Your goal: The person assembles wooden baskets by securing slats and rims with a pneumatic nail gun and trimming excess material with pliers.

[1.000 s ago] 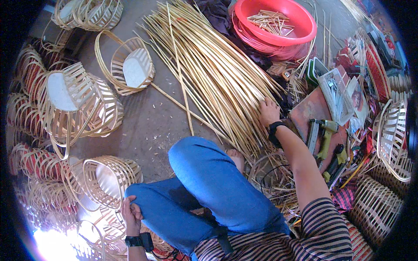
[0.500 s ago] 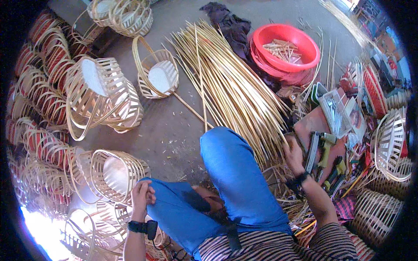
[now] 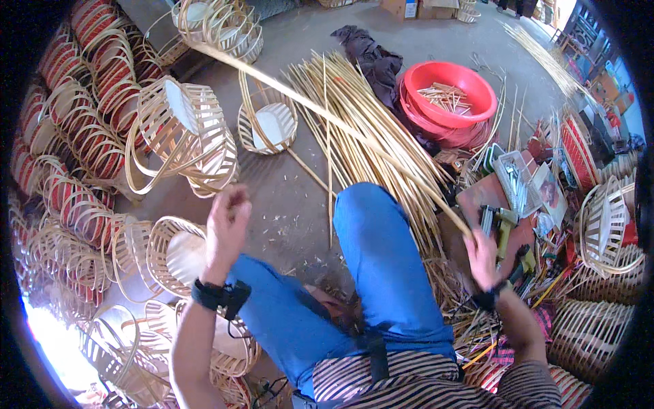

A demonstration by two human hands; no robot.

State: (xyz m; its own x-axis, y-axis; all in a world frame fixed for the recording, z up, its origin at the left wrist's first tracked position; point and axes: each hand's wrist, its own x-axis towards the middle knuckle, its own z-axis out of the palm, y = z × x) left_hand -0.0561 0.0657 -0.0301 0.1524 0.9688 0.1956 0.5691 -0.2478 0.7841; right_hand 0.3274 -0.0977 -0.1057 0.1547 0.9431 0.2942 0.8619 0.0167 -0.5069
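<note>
My right hand (image 3: 481, 251) grips the near end of a long pale cane strip (image 3: 362, 140), which stretches diagonally up across the bundle of canes (image 3: 398, 201) lying on the floor. My left hand (image 3: 228, 221) is raised beside my left knee, fingers loosely bent and apart, holding nothing. A handled woven basket (image 3: 269, 124) with a white bottom sits left of the bundle. Several more baskets (image 3: 177, 259) stand near my left hand.
Stacked red-and-cane baskets (image 3: 105, 82) line the left. Red basins (image 3: 456, 88) with short sticks and a dark cloth (image 3: 371, 54) lie beyond the bundle. Green-handled nail guns (image 3: 504, 228), a tool tray (image 3: 518, 184) and baskets (image 3: 606, 225) crowd my right. Cardboard boxes (image 3: 436, 10) are at the back.
My right hand has taken a long strip from the bundle and raised it diagonally. My left hand has left my knee and moved up. The view has shifted, showing more of the room behind.
</note>
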